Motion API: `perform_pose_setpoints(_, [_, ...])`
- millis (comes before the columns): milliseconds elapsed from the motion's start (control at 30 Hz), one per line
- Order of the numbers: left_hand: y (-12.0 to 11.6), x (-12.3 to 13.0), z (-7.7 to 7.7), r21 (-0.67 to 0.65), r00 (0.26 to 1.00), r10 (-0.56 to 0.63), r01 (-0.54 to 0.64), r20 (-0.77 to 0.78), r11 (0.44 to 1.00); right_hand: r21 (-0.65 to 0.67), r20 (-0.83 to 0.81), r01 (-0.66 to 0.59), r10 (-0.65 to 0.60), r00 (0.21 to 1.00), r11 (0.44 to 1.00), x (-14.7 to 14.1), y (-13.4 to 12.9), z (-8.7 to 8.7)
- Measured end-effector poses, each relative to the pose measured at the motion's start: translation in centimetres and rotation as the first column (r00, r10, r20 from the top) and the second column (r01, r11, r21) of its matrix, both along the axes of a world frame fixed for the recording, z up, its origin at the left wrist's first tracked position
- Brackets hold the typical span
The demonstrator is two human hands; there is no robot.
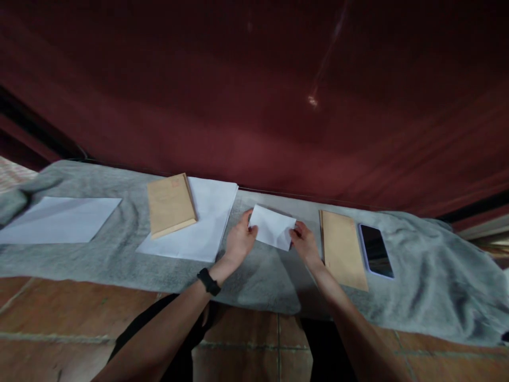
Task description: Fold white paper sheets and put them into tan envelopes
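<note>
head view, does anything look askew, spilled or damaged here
Slightly: the left brown envelopes sit askew on the paper stack, overhanging its left edge, and the grey cloth is rumpled at both ends. Nothing looks spilled, and the held sheet shows no visible tear.

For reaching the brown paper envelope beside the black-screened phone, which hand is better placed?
Probably the right hand: it is nearer that envelope, while the left hand is farther, and both hold the rectangular white paper.
</note>
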State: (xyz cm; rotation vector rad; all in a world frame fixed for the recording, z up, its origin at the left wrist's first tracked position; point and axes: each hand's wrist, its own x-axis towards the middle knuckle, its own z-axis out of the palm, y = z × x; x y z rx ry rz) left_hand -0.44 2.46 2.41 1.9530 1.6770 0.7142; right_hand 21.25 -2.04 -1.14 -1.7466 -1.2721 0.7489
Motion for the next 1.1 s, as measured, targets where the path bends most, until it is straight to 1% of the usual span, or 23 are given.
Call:
perform_pose_setpoints(67, [-0.6, 0.3, 0.6, -0.028, 0.979, 0.011, -0.017, -0.202, 0.999, -0.016, 0.135, 0.027, -0.025, 0.99, 1.0, -0.1, 0.0, 0.2])
perform_pose_setpoints(167, [-1.2, 0.7, 1.2, -0.059, 0.93, -0.009, -0.014, -0.367, 0.998, -0.04, 0.324, 0.043, -0.028, 0.946, 0.998, -0.4, -0.1, 0.7])
perform_pose_setpoints(267, [-1.5, 0.7, 1.4, -0.061, 0.898, -0.043, 0.018, -0.438, 0.998, -0.068, 0.432, 0.014, 0.017, 0.902, 0.998, -0.6, -0.1, 1.0])
perform_pose_setpoints(367, [-1.7, 0.5, 1.2, -0.05, 0.88, -0.084, 0.069, -0.467, 0.996, -0.086, 0.478, -0.002, 0.043, 0.877, 0.996, -0.6, -0.2, 0.9])
perform_pose_setpoints(433, [-1.8, 0.6, 1.1, -0.016, 0.86, -0.098, 0.104, -0.501, 0.994, -0.094, 0.493, -0.006, 0.051, 0.869, 0.996, -0.5, -0.1, 0.8])
perform_pose_setpoints(533, [-2.0, 1.1, 0.7, 0.082, 0.819, -0.093, 0.168, -0.566, 0.982, -0.098, 0.506, -0.008, 0.057, 0.861, 0.995, -0.4, 0.0, 0.7])
perform_pose_setpoints(600, [-2.2, 1.7, 0.0, 0.145, 0.806, -0.153, 0.283, -0.572, 0.948, -0.097, 0.507, -0.012, 0.06, 0.86, 0.995, -0.4, 0.1, 0.7])
perform_pose_setpoints(667, [-2.5, 2.2, -1.0, 0.185, 0.791, -0.267, 0.428, -0.551, 0.885, -0.098, 0.508, -0.011, 0.059, 0.859, 0.995, -0.4, 0.3, 0.8])
perform_pose_setpoints(733, [-2.9, 2.7, -2.1, 0.185, 0.765, -0.363, 0.523, -0.531, 0.832, -0.101, 0.513, -0.002, 0.054, 0.857, 0.995, -0.4, 0.4, 0.8])
perform_pose_setpoints(767, [-3.0, 2.8, -2.6, 0.174, 0.754, -0.394, 0.549, -0.525, 0.818, -0.102, 0.513, -0.001, 0.054, 0.857, 0.995, -0.4, 0.4, 0.8])
perform_pose_setpoints(833, [-3.2, 2.9, -3.2, 0.146, 0.738, -0.43, 0.573, -0.52, 0.807, -0.102, 0.509, -0.009, 0.06, 0.859, 0.995, -0.3, 0.4, 0.8])
perform_pose_setpoints(933, [-3.3, 2.9, -3.5, 0.12, 0.727, -0.449, 0.583, -0.52, 0.804, -0.07, 0.525, -0.007, 0.043, 0.85, 0.997, -0.1, 0.1, 0.8])
perform_pose_setpoints(1033, [-3.3, 2.9, -3.3, 0.124, 0.724, -0.452, 0.588, -0.522, 0.799, 0.05, 0.554, -0.014, -0.016, 0.832, 0.999, -0.5, -0.3, 0.8])
perform_pose_setpoints(1100, [-3.2, 3.0, -3.1, 0.12, 0.716, -0.458, 0.596, -0.527, 0.794, 0.128, 0.505, -0.082, 0.006, 0.863, 0.988, -1.5, -0.5, 0.8])
